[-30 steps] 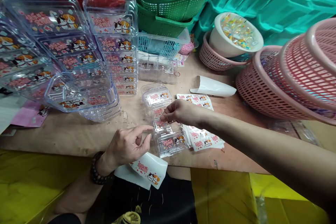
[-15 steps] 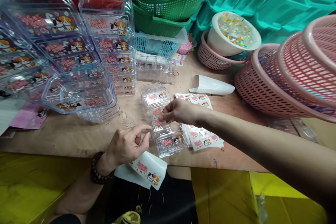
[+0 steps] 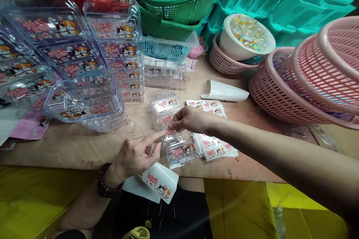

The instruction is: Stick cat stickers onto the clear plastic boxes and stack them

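In the middle of the table lies a row of clear plastic boxes [image 3: 181,161] with cat-and-dog labels. Over the row, my right hand [image 3: 189,120] pinches a sticker [image 3: 169,132] by its edge, partly hidden by the fingers. My left hand [image 3: 138,155], a beaded bracelet on its wrist, reaches its index finger to that sticker. Its lower fingers are curled around a curved sticker sheet [image 3: 158,183] hanging over the table's front edge. To the right of the boxes, under my right forearm, rest more sticker sheets [image 3: 214,145].
Stacked labelled clear boxes [image 3: 117,50] rise at the left. Pink baskets [image 3: 269,93] stand on the right, a white bowl [image 3: 224,41] of small packets behind. Green baskets [image 3: 179,9] hold purple pieces at the back. A curled white sheet [image 3: 224,91] lies nearby.
My left index finger has straightened and moved right to the sticker under my right fingers. The right hand has barely moved and keeps its pinch.
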Available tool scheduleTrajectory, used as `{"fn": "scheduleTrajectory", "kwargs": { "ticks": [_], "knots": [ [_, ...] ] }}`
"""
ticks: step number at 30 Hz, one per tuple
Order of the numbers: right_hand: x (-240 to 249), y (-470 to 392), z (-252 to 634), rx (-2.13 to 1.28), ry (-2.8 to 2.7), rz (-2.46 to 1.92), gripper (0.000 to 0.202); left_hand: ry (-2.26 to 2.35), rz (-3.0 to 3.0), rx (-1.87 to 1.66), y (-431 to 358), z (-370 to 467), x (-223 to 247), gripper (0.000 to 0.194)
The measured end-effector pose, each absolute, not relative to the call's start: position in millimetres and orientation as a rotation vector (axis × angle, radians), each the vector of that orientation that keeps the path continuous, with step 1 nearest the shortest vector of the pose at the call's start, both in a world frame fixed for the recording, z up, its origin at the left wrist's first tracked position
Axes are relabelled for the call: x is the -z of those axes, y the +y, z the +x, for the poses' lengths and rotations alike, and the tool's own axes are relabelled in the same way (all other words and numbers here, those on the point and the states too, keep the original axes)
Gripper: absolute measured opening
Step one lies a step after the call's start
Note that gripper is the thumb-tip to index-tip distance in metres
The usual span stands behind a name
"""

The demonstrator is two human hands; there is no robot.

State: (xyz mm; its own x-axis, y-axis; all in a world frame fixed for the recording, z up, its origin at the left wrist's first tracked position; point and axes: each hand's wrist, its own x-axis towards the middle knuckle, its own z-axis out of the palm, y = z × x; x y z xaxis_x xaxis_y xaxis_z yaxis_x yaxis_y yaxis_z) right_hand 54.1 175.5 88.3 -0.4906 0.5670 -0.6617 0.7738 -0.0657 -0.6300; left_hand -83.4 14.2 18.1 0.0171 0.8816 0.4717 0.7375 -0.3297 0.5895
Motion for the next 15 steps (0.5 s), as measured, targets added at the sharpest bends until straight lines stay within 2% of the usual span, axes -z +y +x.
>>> {"fn": "scheduleTrajectory", "kwargs": {
  "ticks": [9, 13, 15],
  "knots": [
    [-91.6, 172.7, 53.7, 1.466, 2.062, 1.409, 0.019, 1.719, 2.161, -1.129, 13.5, -81.4, -12.4, 0.035],
    [-93.9, 169.6, 63.1, 1.464, 2.137, 1.348, 0.007, 1.732, 2.169, -1.114, 13.6, -81.6, -13.0, 0.035],
    [-94.5, 167.9, 68.6, 1.462, 2.112, 1.402, 0.009, 1.723, 2.175, -1.102, 14.0, -81.8, -13.6, 0.036]
  ]
}}
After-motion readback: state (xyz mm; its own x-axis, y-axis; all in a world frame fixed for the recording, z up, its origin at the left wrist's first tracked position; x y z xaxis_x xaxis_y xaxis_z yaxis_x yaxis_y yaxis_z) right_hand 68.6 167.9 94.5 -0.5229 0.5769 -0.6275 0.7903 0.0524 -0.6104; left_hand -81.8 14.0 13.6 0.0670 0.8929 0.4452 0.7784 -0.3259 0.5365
